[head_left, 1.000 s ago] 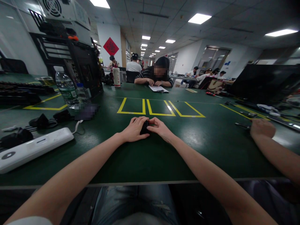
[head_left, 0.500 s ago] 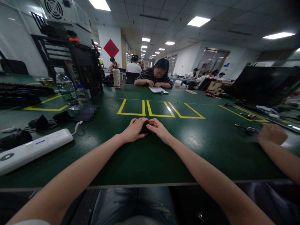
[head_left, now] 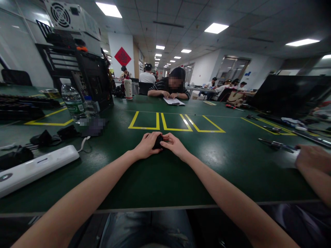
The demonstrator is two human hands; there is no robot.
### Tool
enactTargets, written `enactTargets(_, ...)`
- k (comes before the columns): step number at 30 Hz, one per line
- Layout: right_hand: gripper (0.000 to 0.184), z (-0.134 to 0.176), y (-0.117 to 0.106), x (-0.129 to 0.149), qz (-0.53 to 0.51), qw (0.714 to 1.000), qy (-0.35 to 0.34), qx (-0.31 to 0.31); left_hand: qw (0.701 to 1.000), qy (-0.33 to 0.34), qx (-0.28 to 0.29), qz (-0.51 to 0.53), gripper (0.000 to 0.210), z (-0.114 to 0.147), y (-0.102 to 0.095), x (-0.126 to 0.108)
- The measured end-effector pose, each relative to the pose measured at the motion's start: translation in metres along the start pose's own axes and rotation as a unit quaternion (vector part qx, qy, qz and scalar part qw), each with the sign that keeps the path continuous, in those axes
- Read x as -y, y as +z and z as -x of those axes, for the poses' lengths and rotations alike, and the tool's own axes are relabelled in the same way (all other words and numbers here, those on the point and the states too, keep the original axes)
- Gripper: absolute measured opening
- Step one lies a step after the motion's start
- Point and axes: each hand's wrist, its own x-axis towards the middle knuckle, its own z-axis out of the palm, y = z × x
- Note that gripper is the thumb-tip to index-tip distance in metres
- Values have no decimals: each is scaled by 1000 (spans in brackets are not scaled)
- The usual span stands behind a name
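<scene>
A small black object (head_left: 158,142) rests on the green table between my hands, its kind not clear because fingers cover most of it. My left hand (head_left: 148,146) wraps it from the left, thumb low and fingers over the top. From the right, my right hand (head_left: 173,145) pinches its side with bent fingers. Just beyond my fingertips, yellow tape outlines (head_left: 176,129) mark the green table (head_left: 155,179).
On the left are a white power strip (head_left: 38,168), black adapters, a water bottle (head_left: 72,103) and an open computer case (head_left: 90,79). At right lie metal tools (head_left: 276,144) beside another person's hand (head_left: 312,158). Opposite, a person leans over a clipboard (head_left: 173,101).
My right fingers have shifted slightly on the black object, showing more of it. The other person's hand at right has moved further right. The view has tilted a little.
</scene>
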Motion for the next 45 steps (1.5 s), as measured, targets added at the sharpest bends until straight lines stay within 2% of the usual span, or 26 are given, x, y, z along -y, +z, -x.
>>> enactTargets(3, 26, -3, 0, -3, -12, 1000, 17, -14, 1000, -2, 0, -5, 59, 0, 1, 0)
enactTargets(7, 33, -6, -2, -8, -12, 999, 34, -24, 1000, -8, 1, -6, 59, 0, 1, 0)
enactTargets(11, 35, -7, -3, -9, -7, 998, 53, -13, 1000, -11, 1, -2, 59, 0, 1, 0)
enactTargets(18, 33, -3, -3, -3, 6, 1000, -12, 19, 1000, -6, -1, -2, 58, 0, 1, 1)
enactTargets(24, 25, -2, -3, -1, 18, 1000, 8, 8, 1000, -10, 3, -3, 58, 0, 1, 1)
enactTargets(29, 33, -5, -4, -8, 21, 999, 26, -14, 1000, -4, -1, -6, 59, 1, 1, 0)
enactTargets(32, 35, -6, -5, -9, 20, 999, 41, -8, 1000, 0, -3, -9, 59, 1, 1, 0)
enactTargets(40, 34, -4, -5, -3, -6, 1000, -4, 29, 1000, 11, -9, -23, 57, 1, 3, 3)
enactTargets(45, 23, -4, -2, -2, 2, 1000, -8, -2, 1000, 10, -9, -22, 58, 1, 3, 3)
